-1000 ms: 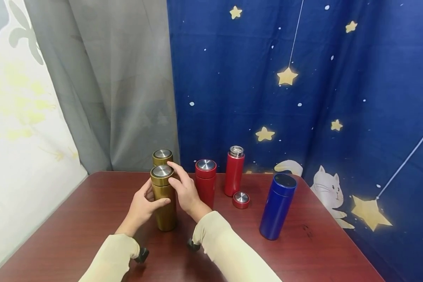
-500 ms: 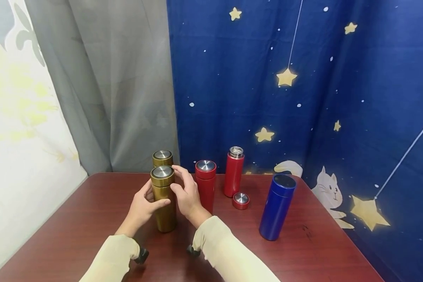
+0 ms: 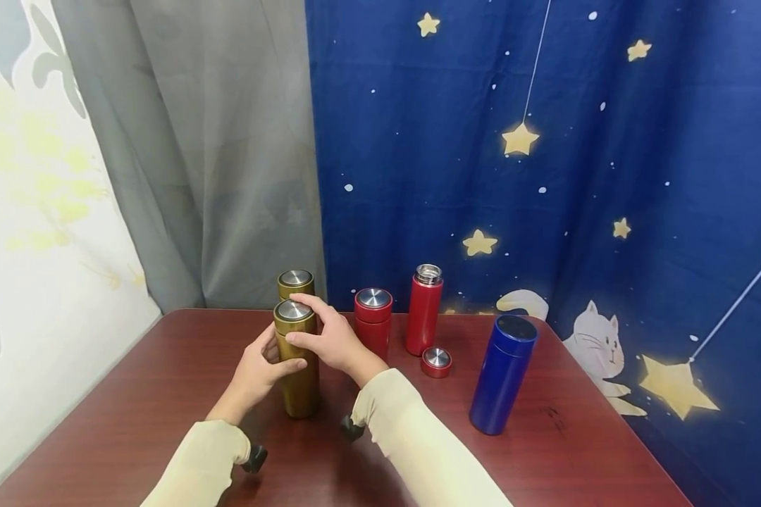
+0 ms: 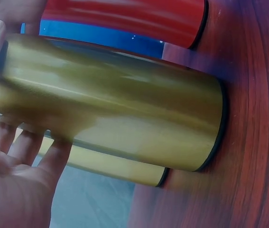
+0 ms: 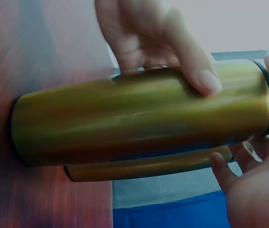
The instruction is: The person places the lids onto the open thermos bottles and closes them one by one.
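A gold thermos bottle (image 3: pixel 300 380) stands upright on the table, its lid (image 3: pixel 294 317) topped with a silver disc. My left hand (image 3: pixel 251 367) grips the body from the left, thumb across the near side and fingers behind. From the right, my right hand (image 3: pixel 333 339) holds the lid, thumb in front and fingers at the far side. In the right wrist view, the left thumb lies along the gold body (image 5: pixel 125 118), and a dark seam runs below the lid. Close behind is a second gold thermos bottle (image 3: pixel 295 279), mostly hidden.
A lidded red thermos (image 3: pixel 373 327) stands right of the right hand. Beyond it are an open red thermos (image 3: pixel 423 313) and its loose red lid (image 3: pixel 436 362). A blue thermos (image 3: pixel 503 377) stands further right on the brown table (image 3: pixel 133 408). Curtains (image 3: pixel 418 162) hang behind.
My right hand first drew back slightly to the right of the lid, then moved left again and closed round it. The left hand and the bottles have stayed put.
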The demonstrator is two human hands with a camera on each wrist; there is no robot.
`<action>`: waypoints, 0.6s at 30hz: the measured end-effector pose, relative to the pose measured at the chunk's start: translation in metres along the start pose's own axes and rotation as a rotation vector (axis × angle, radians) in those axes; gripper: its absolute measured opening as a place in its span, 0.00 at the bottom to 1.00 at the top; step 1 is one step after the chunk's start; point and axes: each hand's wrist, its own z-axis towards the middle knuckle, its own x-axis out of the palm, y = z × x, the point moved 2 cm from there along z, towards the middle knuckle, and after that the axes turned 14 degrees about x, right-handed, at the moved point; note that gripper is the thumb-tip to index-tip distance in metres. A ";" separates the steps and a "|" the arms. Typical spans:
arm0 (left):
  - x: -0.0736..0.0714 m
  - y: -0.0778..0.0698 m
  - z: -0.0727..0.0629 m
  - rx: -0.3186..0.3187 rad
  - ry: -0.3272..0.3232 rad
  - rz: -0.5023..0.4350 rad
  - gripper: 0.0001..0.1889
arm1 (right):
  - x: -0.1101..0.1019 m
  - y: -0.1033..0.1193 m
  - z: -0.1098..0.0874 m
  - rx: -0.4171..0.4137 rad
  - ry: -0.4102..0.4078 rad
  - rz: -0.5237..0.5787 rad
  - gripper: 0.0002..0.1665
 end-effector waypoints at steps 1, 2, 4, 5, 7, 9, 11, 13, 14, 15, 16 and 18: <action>0.000 0.000 0.000 0.002 0.004 -0.001 0.45 | -0.001 0.000 0.000 0.001 0.009 0.014 0.37; 0.000 0.000 0.000 0.004 0.006 0.002 0.45 | -0.001 0.000 0.000 0.002 0.014 0.028 0.37; 0.000 0.000 -0.001 0.004 0.006 0.008 0.45 | -0.001 -0.002 0.001 -0.002 0.006 0.036 0.36; 0.001 0.000 -0.002 0.001 0.003 0.009 0.45 | 0.000 -0.003 0.001 -0.004 -0.004 0.033 0.36; 0.002 0.001 -0.004 -0.001 -0.001 0.012 0.45 | 0.002 -0.006 0.000 -0.005 -0.031 0.027 0.36; 0.003 0.002 -0.006 -0.006 -0.006 0.012 0.45 | 0.003 -0.008 -0.001 0.000 -0.073 -0.005 0.35; 0.003 0.002 -0.006 -0.006 -0.013 0.012 0.46 | 0.004 -0.009 -0.003 0.010 -0.115 -0.031 0.34; 0.004 0.000 -0.005 0.001 -0.017 0.019 0.46 | 0.005 -0.008 -0.004 0.018 -0.160 -0.059 0.34; 0.004 -0.001 -0.004 0.004 -0.021 0.018 0.46 | 0.005 -0.006 -0.004 0.018 -0.181 -0.074 0.34; 0.004 -0.002 -0.004 0.007 -0.025 0.021 0.46 | 0.006 -0.006 -0.004 0.016 -0.200 -0.082 0.34; 0.004 -0.003 -0.003 0.008 -0.029 0.020 0.46 | 0.006 -0.005 -0.004 0.014 -0.221 -0.095 0.34; 0.004 -0.004 -0.001 0.006 -0.034 0.027 0.46 | 0.007 -0.003 -0.004 0.009 -0.263 -0.123 0.34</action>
